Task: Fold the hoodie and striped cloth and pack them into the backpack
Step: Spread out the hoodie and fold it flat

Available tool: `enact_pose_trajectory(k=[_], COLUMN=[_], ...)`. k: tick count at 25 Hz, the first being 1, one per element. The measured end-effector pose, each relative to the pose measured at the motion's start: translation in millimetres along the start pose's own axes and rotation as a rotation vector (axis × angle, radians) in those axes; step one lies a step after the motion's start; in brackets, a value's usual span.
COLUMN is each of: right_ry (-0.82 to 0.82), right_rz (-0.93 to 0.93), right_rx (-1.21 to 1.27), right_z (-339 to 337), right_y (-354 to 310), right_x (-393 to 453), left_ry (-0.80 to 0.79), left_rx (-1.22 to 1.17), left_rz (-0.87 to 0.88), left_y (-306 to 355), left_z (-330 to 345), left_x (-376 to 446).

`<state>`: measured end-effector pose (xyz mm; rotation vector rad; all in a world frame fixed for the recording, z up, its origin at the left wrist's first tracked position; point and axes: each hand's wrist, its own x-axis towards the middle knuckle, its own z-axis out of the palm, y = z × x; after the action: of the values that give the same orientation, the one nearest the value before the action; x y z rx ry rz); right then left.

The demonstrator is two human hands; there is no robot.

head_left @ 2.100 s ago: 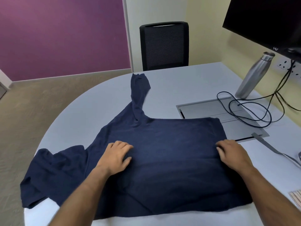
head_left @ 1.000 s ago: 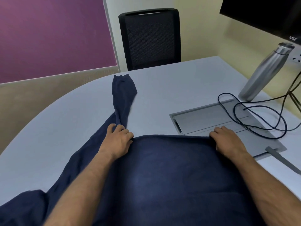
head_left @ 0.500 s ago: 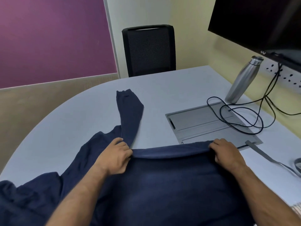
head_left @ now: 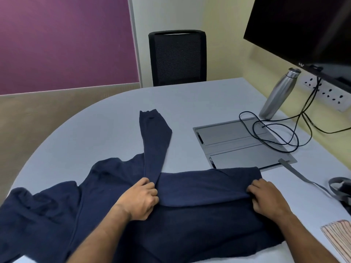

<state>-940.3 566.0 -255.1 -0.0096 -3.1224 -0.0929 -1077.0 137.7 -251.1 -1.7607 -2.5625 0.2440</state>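
hoodie [head_left: 190, 221] flat mid-counter [head_left: 114, 120], sleeve out at 12 | your left grip [head_left: 140, 200] fisted on its folded edge | right grip [head_left: 266, 196] pinching same edge | striped cloth [head_left: 338, 238] at 4

There is only one view, from a wide-angle camera on the person's head. It looks forward and down across the table [head_left: 190, 99], close above the near edge. The left hand [head_left: 139, 201] and the right hand [head_left: 266, 198] fill the lower part, at 7 and 5 o'clock, very near the lens. The chair [head_left: 177, 57] stands far at 12 o'clock, and the monitor [head_left: 303, 29] is cut by the frame at 2 o'clock. The straight lines bend near the borders.
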Motion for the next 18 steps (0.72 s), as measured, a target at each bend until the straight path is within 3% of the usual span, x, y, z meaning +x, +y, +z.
enact_pose_trajectory(k=[7, 13, 18], right_ry=[-0.075, 0.062, -0.312], right_rz=[0.035, 0.161, 0.172], right_rx=[0.130, 0.119, 0.121], right_z=[9, 9, 28], right_y=[-3, -12, -21], right_x=[-11, 21, 33], left_ry=[-0.072, 0.061, -0.316], left_rx=[0.010, -0.132, -0.508], left_rz=[-0.013, -0.105, -0.419], left_y=[15, 42, 69], left_z=[11, 10, 25], left_x=[-2, 30, 50])
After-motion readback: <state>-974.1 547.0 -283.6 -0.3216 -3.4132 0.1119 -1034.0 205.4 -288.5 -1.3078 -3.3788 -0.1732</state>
